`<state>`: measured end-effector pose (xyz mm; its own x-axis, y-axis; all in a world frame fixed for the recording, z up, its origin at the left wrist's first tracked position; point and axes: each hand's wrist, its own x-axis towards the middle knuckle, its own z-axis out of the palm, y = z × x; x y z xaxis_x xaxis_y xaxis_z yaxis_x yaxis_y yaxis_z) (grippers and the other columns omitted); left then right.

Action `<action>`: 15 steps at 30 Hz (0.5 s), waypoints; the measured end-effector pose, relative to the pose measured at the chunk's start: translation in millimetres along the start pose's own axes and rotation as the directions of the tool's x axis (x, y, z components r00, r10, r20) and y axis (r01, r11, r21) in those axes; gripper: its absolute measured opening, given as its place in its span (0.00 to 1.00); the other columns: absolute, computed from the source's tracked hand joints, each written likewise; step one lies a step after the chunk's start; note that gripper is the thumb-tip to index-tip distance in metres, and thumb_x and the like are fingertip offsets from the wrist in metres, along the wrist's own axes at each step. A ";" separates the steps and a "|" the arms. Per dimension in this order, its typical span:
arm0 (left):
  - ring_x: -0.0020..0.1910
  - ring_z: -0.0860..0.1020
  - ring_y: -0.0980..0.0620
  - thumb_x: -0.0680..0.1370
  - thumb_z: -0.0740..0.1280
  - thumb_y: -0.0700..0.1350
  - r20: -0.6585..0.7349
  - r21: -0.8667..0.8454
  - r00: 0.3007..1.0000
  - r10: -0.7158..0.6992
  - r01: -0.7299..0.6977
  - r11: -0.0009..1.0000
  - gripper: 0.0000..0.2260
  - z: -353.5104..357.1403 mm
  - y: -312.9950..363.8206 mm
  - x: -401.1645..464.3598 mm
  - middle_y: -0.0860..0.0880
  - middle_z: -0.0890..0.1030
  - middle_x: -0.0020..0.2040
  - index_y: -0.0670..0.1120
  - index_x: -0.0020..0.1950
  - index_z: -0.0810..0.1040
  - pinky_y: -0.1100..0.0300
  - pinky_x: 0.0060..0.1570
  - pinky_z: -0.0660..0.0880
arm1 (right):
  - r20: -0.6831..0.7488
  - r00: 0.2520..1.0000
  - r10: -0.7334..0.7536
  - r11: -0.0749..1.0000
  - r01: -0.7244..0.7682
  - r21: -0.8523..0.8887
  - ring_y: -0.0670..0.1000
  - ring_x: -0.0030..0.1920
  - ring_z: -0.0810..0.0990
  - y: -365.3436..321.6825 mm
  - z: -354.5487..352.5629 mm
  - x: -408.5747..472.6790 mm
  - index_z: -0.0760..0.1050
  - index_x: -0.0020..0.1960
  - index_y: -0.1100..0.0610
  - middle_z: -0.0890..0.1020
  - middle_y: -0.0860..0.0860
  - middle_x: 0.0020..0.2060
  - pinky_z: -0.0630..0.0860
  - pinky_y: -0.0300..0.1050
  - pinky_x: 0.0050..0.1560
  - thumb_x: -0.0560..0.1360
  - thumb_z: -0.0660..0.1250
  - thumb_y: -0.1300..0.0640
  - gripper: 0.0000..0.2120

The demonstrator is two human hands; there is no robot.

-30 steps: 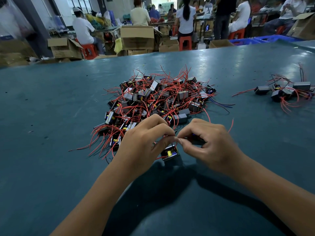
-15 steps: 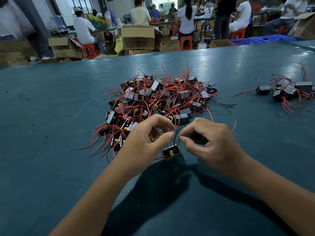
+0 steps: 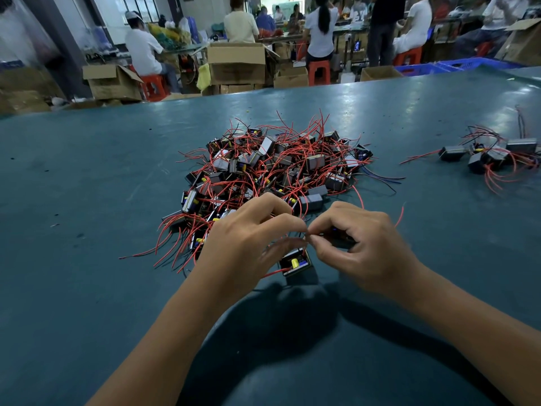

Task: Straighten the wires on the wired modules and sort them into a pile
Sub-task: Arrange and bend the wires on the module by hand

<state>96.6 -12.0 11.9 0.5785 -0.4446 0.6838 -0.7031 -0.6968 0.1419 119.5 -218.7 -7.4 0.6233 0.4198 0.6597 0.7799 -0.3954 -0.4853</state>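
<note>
Red wire: your left hand [image 3: 248,244] and right hand [image 3: 363,244] pinch it, lower centre.
Module [image 3: 295,263]: beneath your fingertips.
Tangled pile [image 3: 272,168]: frame centre.

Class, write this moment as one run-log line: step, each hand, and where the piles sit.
step: straightening wire | left hand: pinches wire | right hand: pinches wire | module: between hands | big pile: behind | small pile: right

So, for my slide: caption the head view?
Both hands pinch a module's wire before the tangled pile.
</note>
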 end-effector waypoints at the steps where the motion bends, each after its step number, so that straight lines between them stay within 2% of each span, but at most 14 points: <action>1: 0.41 0.78 0.50 0.78 0.70 0.51 -0.009 -0.001 1.000 0.009 -0.009 1.000 0.09 0.4 -0.1 0.1 0.49 0.79 0.48 0.47 0.49 0.86 0.50 0.34 0.75 | 0.003 1.000 -0.001 1.000 0.001 0.003 0.41 0.40 0.76 -0.2 0.2 -0.2 0.81 0.45 0.56 0.78 0.44 0.38 0.70 0.31 0.43 0.75 0.67 0.55 0.06; 6: 0.41 0.78 0.50 0.79 0.68 0.51 -0.035 -0.026 0.999 -0.004 0.003 1.000 0.11 3.8 -1.0 -0.7 0.49 0.79 0.46 0.45 0.47 0.85 0.49 0.34 0.75 | 0.005 1.000 -0.020 0.999 0.020 -0.028 0.42 0.39 0.76 -0.2 0.0 -0.5 0.80 0.44 0.56 0.78 0.44 0.38 0.71 0.33 0.42 0.74 0.70 0.60 0.01; 8: 0.41 0.77 0.52 0.80 0.69 0.50 -0.006 -0.122 0.997 -0.077 0.076 0.990 0.10 5.4 0.8 -0.2 0.51 0.78 0.46 0.44 0.46 0.84 0.50 0.36 0.75 | 0.005 0.999 -0.040 0.998 0.040 -0.048 0.44 0.39 0.75 -1.1 -0.7 0.3 0.81 0.44 0.57 0.77 0.44 0.38 0.71 0.35 0.42 0.75 0.68 0.57 0.04; 10: 0.41 0.75 0.55 0.79 0.70 0.49 0.036 -0.253 0.985 -0.169 0.172 0.952 0.08 6.2 2.5 -0.5 0.52 0.78 0.44 0.45 0.45 0.83 0.54 0.38 0.74 | -0.001 0.998 -0.065 0.996 0.065 -0.060 0.44 0.39 0.75 -2.5 -1.2 0.8 0.81 0.44 0.58 0.77 0.45 0.38 0.71 0.36 0.42 0.75 0.66 0.56 0.06; 13: 0.36 0.75 0.57 0.78 0.71 0.49 0.137 -0.462 0.930 -0.342 0.365 0.808 0.06 5.2 6.3 -1.4 0.53 0.78 0.39 0.48 0.43 0.83 0.64 0.35 0.70 | -0.017 0.994 -0.104 0.991 0.103 -0.086 0.45 0.40 0.75 -3.6 -1.7 1.3 0.82 0.45 0.59 0.78 0.46 0.38 0.71 0.36 0.44 0.75 0.68 0.60 0.04; 15: 0.30 0.71 0.61 0.78 0.72 0.45 0.215 -0.592 0.872 -0.440 0.475 0.651 0.07 6.3 10.7 -0.9 0.56 0.77 0.32 0.48 0.40 0.83 0.70 0.31 0.67 | -0.032 0.991 -0.130 0.986 0.125 -0.114 0.46 0.40 0.75 -4.1 -1.8 2.0 0.82 0.44 0.60 0.78 0.46 0.38 0.72 0.36 0.44 0.74 0.70 0.63 0.02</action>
<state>91.1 -22.5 8.3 0.9026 -0.2025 0.3799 -0.4283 -0.3317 0.8406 117.5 -217.7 -3.0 0.5148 0.4414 0.7350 0.8402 -0.4303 -0.3300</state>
